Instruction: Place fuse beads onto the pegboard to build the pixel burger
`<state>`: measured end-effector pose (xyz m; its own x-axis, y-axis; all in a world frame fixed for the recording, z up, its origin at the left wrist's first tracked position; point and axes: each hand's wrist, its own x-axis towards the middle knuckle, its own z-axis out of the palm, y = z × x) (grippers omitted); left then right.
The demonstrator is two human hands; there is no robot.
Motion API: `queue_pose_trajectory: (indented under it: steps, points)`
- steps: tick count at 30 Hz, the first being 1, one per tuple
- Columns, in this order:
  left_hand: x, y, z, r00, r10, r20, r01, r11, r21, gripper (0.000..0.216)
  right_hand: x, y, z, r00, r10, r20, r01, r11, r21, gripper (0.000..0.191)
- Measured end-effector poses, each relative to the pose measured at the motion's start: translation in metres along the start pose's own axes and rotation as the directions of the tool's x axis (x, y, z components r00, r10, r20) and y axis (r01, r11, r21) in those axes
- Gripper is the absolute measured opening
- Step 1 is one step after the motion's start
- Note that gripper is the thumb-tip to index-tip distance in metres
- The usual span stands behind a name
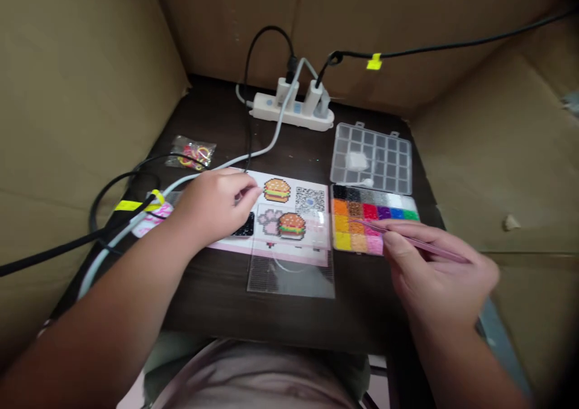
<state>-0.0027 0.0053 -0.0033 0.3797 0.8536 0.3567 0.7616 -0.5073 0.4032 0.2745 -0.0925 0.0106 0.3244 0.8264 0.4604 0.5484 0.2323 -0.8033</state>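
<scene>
A pattern sheet [312, 201] with burger pictures and a QR code lies on the dark table. A clear pegboard [289, 276] lies over its front part, with a bead burger [292, 225] on it. My left hand [212, 204] rests on the sheet's left side, fingers curled together near the upper burger picture. My right hand [434, 270] pinches pink tweezers [407, 240], whose tip reaches over the orange compartments of the bead box [375, 213], filled with coloured beads.
The box's clear lid [371, 157] lies open behind it. A white power strip [292, 110] with plugs sits at the back, and cables [136, 216] run across the left. A small bag of coloured rings [192, 152] lies at left. Cardboard walls [67, 95] surround the table.
</scene>
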Motion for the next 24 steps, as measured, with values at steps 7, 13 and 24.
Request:
queue_pose_trajectory:
  steps: [7, 13, 24]
  points:
    - [-0.001, -0.001, 0.001, 1.0, -0.018, 0.019, 0.019, 0.999, -0.037, 0.022, -0.009, -0.03, 0.055, 0.942, -0.092, 0.324, 0.075, 0.995, 0.064, 0.01]
    - [-0.001, 0.001, 0.0, 1.0, -0.016, 0.01, 0.016, 0.999, -0.046, 0.021, -0.024, -0.008, 0.063, 0.941, -0.02, 0.338, 0.006, 0.999, 0.044, 0.008]
    - [0.0, 0.002, -0.001, 0.999, -0.024, 0.025, 0.024, 0.999, -0.03, 0.022, -0.022, -0.007, 0.065, 0.922, 0.025, 0.387, -0.063, 0.994, 0.085, 0.008]
